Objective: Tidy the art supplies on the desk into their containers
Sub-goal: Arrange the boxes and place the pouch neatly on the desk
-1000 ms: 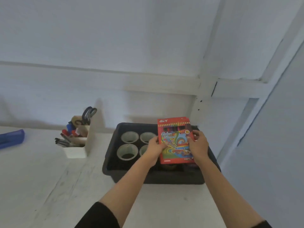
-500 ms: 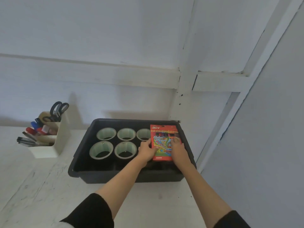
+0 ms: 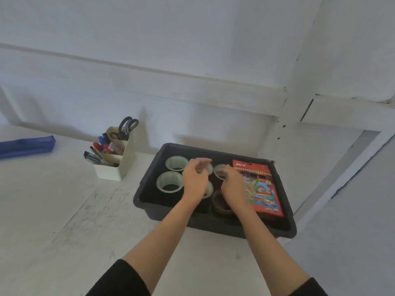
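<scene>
Both hands have released the coloured-pencil box [image 3: 259, 186], now lying in the black bin [image 3: 213, 224]; your left hand [image 3: 195, 178] hangs loose, right hand [image 3: 232, 184] touches a tape roll [image 3: 219, 168], grip unclear.

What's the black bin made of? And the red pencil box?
The black bin looks like moulded plastic: dull, smooth walls and a rounded rim. The red coloured-pencil box looks like thin printed cardboard: flat, with sharp edges and a bright picture, though the blur leaves that open.
</scene>
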`<state>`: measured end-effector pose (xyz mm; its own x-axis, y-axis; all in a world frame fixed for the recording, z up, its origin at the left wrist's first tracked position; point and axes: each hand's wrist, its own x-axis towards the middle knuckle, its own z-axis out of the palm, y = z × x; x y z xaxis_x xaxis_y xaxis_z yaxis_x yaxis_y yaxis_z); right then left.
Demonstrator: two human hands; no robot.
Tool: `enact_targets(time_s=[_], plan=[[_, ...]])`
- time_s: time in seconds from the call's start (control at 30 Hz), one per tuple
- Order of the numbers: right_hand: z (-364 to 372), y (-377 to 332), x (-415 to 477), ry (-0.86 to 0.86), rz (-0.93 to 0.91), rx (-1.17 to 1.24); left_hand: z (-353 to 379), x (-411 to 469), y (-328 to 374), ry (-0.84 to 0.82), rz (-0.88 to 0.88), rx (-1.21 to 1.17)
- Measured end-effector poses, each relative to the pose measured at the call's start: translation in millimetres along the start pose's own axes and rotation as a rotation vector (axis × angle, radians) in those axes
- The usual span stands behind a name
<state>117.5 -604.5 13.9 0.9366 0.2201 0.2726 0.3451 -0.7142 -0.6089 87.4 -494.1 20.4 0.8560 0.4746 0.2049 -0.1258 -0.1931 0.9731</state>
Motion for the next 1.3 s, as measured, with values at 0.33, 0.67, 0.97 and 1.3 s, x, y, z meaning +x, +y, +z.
enact_targets(time_s=[0.33,0.67,0.97,1.3], plan=[[147.4,-179.8,-9.8,-0.096,-0.238,0.364,-248.5,59.9,-40.4,0.53,-0.052,0.091],[346.8,-339.6,4.0,-0.517,-0.225,0.374,-521.0,119.9,-137.7,0.433,-0.396,0.441],[447.2,-375.4,55.0,-0.644,-0.26,0.088,-629.4,169.6,-180.9,0.01,-0.359,0.762],[478.5,-398.9,130.4,-0.615,-0.353,-0.124,-624.3,228.9,-221.1,0.137,-0.426,0.766]])
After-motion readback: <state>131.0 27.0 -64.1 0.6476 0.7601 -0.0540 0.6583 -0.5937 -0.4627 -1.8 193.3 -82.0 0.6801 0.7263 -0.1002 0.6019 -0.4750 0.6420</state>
